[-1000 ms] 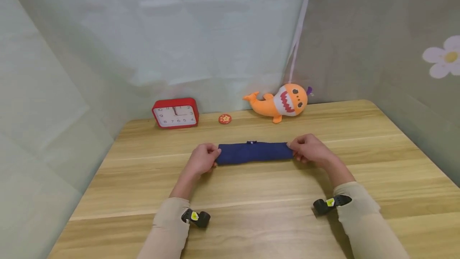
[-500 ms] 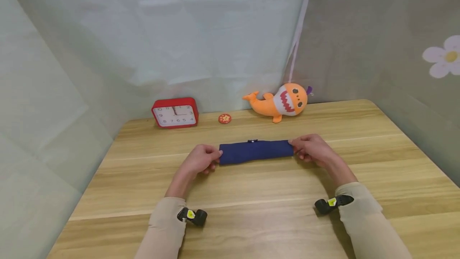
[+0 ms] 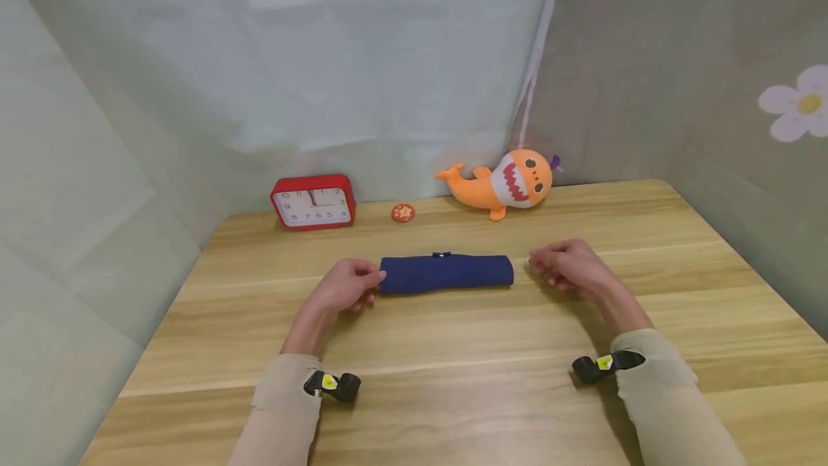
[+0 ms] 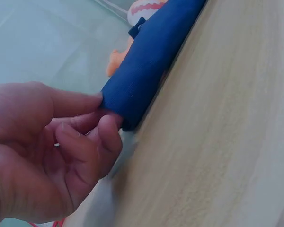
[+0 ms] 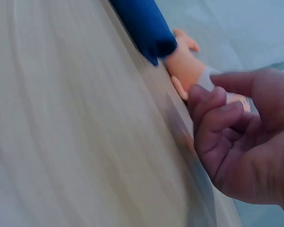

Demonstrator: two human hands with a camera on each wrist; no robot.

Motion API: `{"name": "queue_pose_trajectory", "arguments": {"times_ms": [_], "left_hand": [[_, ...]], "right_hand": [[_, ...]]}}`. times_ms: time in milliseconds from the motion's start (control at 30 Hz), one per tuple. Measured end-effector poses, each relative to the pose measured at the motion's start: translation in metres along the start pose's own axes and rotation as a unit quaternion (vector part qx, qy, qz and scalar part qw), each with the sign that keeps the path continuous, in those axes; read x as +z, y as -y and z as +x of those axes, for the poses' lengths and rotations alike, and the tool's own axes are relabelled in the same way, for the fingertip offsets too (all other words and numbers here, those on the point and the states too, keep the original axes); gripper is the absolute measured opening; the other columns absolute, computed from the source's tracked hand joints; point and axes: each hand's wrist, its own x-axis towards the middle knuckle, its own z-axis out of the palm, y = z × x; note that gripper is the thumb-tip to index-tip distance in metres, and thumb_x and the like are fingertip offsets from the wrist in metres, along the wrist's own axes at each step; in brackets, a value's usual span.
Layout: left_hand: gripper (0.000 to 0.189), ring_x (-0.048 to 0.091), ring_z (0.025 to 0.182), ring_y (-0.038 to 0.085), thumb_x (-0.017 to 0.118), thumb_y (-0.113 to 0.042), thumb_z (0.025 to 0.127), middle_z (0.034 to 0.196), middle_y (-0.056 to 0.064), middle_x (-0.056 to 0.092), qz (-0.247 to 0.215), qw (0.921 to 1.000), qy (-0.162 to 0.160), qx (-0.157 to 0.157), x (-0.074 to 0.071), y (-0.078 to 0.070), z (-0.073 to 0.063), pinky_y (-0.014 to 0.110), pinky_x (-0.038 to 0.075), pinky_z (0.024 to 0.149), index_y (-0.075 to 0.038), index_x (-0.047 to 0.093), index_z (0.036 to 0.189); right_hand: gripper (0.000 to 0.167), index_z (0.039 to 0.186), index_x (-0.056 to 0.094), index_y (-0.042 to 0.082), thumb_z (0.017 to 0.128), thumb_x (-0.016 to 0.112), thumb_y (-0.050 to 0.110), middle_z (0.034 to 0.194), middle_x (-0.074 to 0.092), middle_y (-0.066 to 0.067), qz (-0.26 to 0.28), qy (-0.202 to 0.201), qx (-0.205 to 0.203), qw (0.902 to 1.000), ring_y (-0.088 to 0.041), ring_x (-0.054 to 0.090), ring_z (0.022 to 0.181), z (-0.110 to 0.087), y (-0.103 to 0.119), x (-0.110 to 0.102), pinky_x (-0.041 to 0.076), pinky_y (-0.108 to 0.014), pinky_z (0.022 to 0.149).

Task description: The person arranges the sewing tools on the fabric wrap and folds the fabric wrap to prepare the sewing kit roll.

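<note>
A rolled navy-blue cloth [image 3: 446, 273] lies lengthwise across the middle of the wooden table, with a small dark shiny piece [image 3: 442, 254] on its far edge. My left hand [image 3: 347, 285] pinches the roll's left end; in the left wrist view, a fingertip [image 4: 114, 115] reaches into that end. To the right of the roll, my right hand [image 3: 571, 266] hovers a short gap away, fingers loosely curled round nothing. From the right wrist, the cloth's hollow right end [image 5: 165, 48] shows, apart from the right hand [image 5: 248, 137].
Along the back edge of the table [image 3: 440, 372] stand a red clock [image 3: 315, 203], a round red badge-like disc [image 3: 403, 213] and an orange plush shark [image 3: 501, 182]. Fabric walls [image 3: 362, 78] rise behind and at both sides.
My right hand has let go of the cloth's right end and moved slightly right. The cloth has shifted left, along with my left hand.
</note>
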Motion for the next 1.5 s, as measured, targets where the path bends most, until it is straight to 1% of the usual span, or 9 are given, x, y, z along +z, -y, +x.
{"name": "queue_pose_trajectory", "arguments": {"times_ms": [133, 200, 300, 500, 700, 867, 1067, 1200, 1500], "left_hand": [[0.018, 0.055, 0.064, 0.014, 0.065, -0.020, 0.105, 0.072, 0.003, 0.061, 0.007, 0.9998, 0.020, 0.002, 0.000, -0.001, -0.001, 0.024, 0.040, 0.054, -0.004, 0.068, 0.098], [0.019, 0.054, 0.063, 0.014, 0.065, -0.020, 0.105, 0.071, 0.003, 0.061, 0.007, 0.9997, 0.023, 0.005, 0.002, -0.002, -0.002, 0.024, 0.039, 0.054, -0.005, 0.068, 0.095], [0.019, 0.052, 0.061, 0.014, 0.064, -0.020, 0.106, 0.071, 0.002, 0.060, 0.004, 0.9997, 0.023, 0.011, 0.005, -0.002, -0.001, 0.024, 0.039, 0.053, -0.004, 0.068, 0.096], [0.019, 0.052, 0.061, 0.013, 0.066, -0.022, 0.105, 0.073, 0.003, 0.062, 0.001, 0.9998, 0.018, 0.008, 0.007, -0.004, -0.001, 0.023, 0.039, 0.053, -0.003, 0.071, 0.105], [0.016, 0.054, 0.063, 0.013, 0.068, -0.018, 0.104, 0.074, 0.003, 0.063, -0.001, 0.9996, 0.026, 0.013, 0.006, -0.003, 0.000, 0.023, 0.041, 0.053, -0.002, 0.072, 0.101], [0.013, 0.057, 0.067, 0.013, 0.066, -0.015, 0.104, 0.081, 0.003, 0.064, -0.009, 0.9991, 0.035, 0.022, 0.007, 0.000, 0.002, 0.024, 0.042, 0.055, -0.003, 0.071, 0.101], [0.014, 0.058, 0.070, 0.014, 0.067, -0.015, 0.104, 0.083, 0.004, 0.066, -0.004, 0.9992, 0.036, 0.017, 0.007, -0.001, 0.000, 0.025, 0.043, 0.056, -0.002, 0.072, 0.106], [0.017, 0.058, 0.070, 0.014, 0.068, -0.018, 0.104, 0.082, 0.004, 0.066, 0.000, 0.9992, 0.038, 0.013, 0.007, -0.002, -0.001, 0.024, 0.042, 0.056, -0.003, 0.073, 0.108], [0.017, 0.056, 0.067, 0.014, 0.068, -0.017, 0.103, 0.079, 0.004, 0.065, 0.005, 0.9997, 0.023, 0.012, 0.009, -0.003, -0.001, 0.024, 0.041, 0.055, -0.002, 0.073, 0.107]], "right_hand": [[0.034, 0.101, 0.073, -0.004, 0.103, 0.067, 0.030, 0.076, 0.068, 0.001, 0.000, 0.044, -0.001, 0.9990, -0.007, 0.056, 0.058, 0.003, 0.007, 0.012, 0.047, -0.022, 0.052], [0.032, 0.096, 0.073, -0.002, 0.103, 0.068, 0.029, 0.074, 0.067, 0.000, -0.005, 0.050, -0.004, 0.9987, -0.008, 0.056, 0.057, 0.004, 0.009, 0.016, 0.046, -0.022, 0.052], [0.029, 0.094, 0.071, -0.002, 0.103, 0.067, 0.025, 0.074, 0.065, -0.001, -0.015, 0.047, -0.010, 0.9988, -0.009, 0.055, 0.056, 0.004, 0.009, 0.019, 0.046, -0.022, 0.051], [0.027, 0.099, 0.070, -0.004, 0.104, 0.066, 0.023, 0.075, 0.064, -0.001, -0.015, 0.041, -0.009, 0.9990, -0.009, 0.054, 0.057, 0.004, 0.006, 0.018, 0.046, -0.022, 0.052], [0.028, 0.097, 0.070, -0.004, 0.104, 0.066, 0.023, 0.074, 0.063, -0.001, -0.015, 0.045, -0.016, 0.9987, -0.009, 0.055, 0.058, 0.004, 0.004, 0.015, 0.047, -0.022, 0.053], [0.025, 0.093, 0.069, -0.002, 0.103, 0.066, 0.020, 0.075, 0.062, -0.002, -0.024, 0.047, -0.017, 0.9985, -0.011, 0.058, 0.062, 0.003, 0.003, 0.012, 0.050, -0.024, 0.056], [0.027, 0.098, 0.070, -0.003, 0.104, 0.066, 0.023, 0.077, 0.063, -0.003, -0.018, 0.052, -0.013, 0.9984, -0.011, 0.058, 0.062, 0.002, 0.003, 0.010, 0.051, -0.024, 0.056], [0.027, 0.097, 0.070, -0.003, 0.104, 0.066, 0.023, 0.075, 0.064, -0.003, -0.010, 0.054, -0.009, 0.9984, -0.010, 0.056, 0.059, 0.002, 0.003, 0.010, 0.050, -0.023, 0.054], [0.028, 0.094, 0.069, -0.002, 0.105, 0.066, 0.024, 0.075, 0.063, -0.003, -0.016, 0.056, -0.010, 0.9982, -0.011, 0.056, 0.058, 0.001, 0.004, 0.010, 0.050, -0.024, 0.053]]}}
